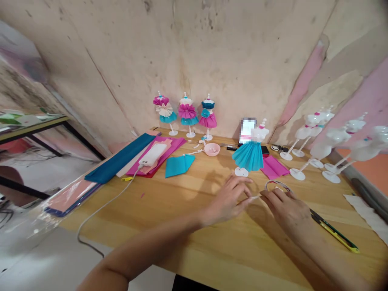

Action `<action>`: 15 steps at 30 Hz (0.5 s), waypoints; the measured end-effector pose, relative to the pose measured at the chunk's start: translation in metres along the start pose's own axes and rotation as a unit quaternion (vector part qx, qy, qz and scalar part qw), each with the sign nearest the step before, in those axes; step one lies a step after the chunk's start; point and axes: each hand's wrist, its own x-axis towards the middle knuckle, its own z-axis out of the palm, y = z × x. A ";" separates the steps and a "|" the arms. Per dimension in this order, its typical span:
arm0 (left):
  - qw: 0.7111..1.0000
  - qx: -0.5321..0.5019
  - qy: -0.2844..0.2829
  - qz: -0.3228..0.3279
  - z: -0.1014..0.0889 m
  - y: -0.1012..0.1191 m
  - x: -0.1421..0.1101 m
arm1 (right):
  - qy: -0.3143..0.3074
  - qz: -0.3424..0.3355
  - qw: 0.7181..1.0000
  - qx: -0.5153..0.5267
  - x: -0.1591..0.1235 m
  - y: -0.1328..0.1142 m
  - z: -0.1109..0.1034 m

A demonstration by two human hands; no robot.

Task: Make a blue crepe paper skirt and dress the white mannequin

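Observation:
A thin white strip (256,197), which looks like tape, is stretched between my two hands just above the table. My left hand (232,198) pinches one end between thumb and fingertips. On the other end, the fingers of my right hand (283,206) are closed. Right behind that hand shows part of a ring-shaped roll (279,185); whether the hand touches it is hidden. A small dress form (261,134) wearing a pleated turquoise skirt (250,157) stands beyond my left fingertips on a round white base.
Several dressed forms (187,111) stand against the wall, and white forms (324,147) at the right. A pink bowl (212,149), turquoise paper (179,165), magenta paper (274,167) and a cabled white device (153,154) lie around. A yellow-and-black cutter (335,232) lies beside my right forearm.

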 end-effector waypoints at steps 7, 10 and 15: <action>0.991 -0.061 0.110 -0.051 -0.019 0.006 0.072 | 0.068 0.129 0.989 -0.026 0.060 0.033 -0.038; 0.984 -0.062 0.142 -0.091 -0.016 -0.006 0.090 | 0.056 0.158 0.986 0.025 0.082 0.041 -0.032; 0.982 -0.075 0.132 -0.108 -0.017 -0.032 0.107 | 0.011 0.189 0.970 0.153 0.109 0.061 -0.010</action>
